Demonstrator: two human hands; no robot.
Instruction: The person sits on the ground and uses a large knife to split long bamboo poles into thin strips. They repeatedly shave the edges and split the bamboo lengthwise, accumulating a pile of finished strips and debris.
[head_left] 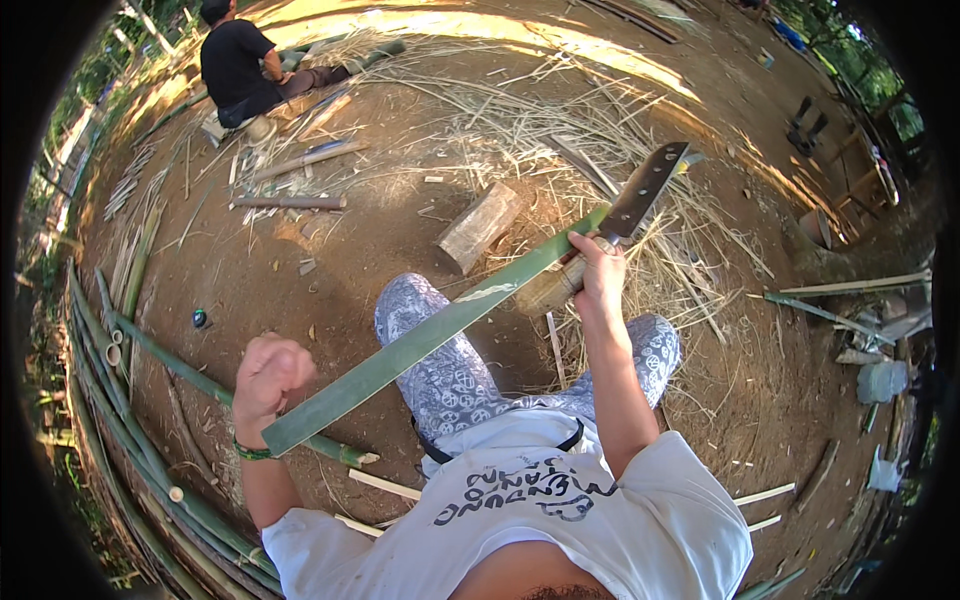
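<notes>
A long flat strip of green split bamboo point(400, 355) slants across my lap, from beside my left wrist up to my right hand. My right hand point(600, 278) is closed round the handle of a broad dark-bladed knife point(650, 190) and also touches the strip's far end. Small holes run along that blade, which points away and to the right. Underneath, a short wooden stump point(550, 288) is partly hidden. My left hand point(272, 370) is curled into a fist by the strip's near end, slightly blurred, with nothing visible in it.
A wooden block point(482, 226) lies on the dirt ahead. Thin bamboo shavings point(520, 110) spread beyond it and to the right. Long bamboo poles point(130, 440) lie at the left. A person in black point(235, 65) sits at the far left. Clear plastic containers point(882, 382) stand at the right.
</notes>
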